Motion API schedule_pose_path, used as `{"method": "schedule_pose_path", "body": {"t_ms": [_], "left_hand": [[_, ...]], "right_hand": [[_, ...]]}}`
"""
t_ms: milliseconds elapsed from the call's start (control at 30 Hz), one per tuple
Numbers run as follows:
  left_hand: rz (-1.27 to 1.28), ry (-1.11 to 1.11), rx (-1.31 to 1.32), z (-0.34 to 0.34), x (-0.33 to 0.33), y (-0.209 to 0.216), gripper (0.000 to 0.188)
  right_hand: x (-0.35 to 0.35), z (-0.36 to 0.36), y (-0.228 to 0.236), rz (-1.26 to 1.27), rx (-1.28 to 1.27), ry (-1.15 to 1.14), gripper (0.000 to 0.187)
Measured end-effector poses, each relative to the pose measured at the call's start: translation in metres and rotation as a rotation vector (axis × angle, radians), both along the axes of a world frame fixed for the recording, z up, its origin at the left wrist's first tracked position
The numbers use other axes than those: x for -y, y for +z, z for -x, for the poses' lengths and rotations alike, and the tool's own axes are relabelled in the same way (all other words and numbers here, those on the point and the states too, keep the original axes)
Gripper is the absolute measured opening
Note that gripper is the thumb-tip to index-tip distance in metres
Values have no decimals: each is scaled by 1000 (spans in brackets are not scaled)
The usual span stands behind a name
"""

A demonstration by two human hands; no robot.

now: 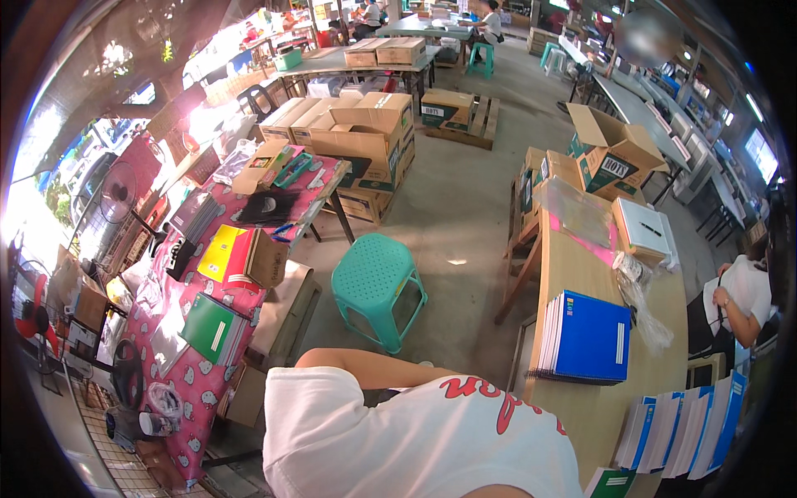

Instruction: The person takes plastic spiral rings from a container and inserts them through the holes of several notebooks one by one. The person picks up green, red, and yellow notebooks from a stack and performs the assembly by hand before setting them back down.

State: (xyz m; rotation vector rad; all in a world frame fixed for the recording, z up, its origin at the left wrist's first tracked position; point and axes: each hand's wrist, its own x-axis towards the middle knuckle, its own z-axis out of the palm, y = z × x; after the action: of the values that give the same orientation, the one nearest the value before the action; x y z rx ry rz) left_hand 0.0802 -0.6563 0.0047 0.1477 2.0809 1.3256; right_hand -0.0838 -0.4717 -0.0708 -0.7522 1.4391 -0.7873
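Note:
Neither of my hands shows. My left arm comes out of a white sleeve and bends across my body; its hand is hidden behind my white shirt. Only a sliver of my right arm appears at the lower edge. Closest to my body on the right is a stack of blue notebooks (591,336) on a wooden table (573,415). Farther down that table stand several piles of blue-covered notebooks (677,427), with a green notebook (610,483) at the lower edge. A teal plastic stool (378,274) stands ahead of me.
A table with a pink patterned cloth (195,386) runs along the left, bearing green notebooks (207,326) and a box of red and yellow notebooks (237,257). Open cartons (365,145) stand beyond it. Another open carton (614,158) is at right, near a seated person (739,295).

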Motion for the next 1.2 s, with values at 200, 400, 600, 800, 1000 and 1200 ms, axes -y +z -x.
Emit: {"method": "schedule_pose_path", "body": {"t_ms": [200,400,600,800,1000,1200], "left_hand": [[7,-43,-6,8,-2,1,34],[168,-22,-187,4,23,-17,32],[256,93,-718,62,61,98,46],[149,584,-1590,65,108,293,52],[-25,346,-1756,103,109,282,53],[-211,259,-1776,127,68,270,54]], "right_hand": [[-17,-8,-11,29,-14,-79,29],[-24,-35,-25,184,-131,-71,30],[-41,-35,42,269,-277,-178,46],[-65,-35,72,-4,-618,-526,55],[-94,-84,75,-134,-641,-731,55],[-186,-144,37,-353,-1071,-887,44]]}}
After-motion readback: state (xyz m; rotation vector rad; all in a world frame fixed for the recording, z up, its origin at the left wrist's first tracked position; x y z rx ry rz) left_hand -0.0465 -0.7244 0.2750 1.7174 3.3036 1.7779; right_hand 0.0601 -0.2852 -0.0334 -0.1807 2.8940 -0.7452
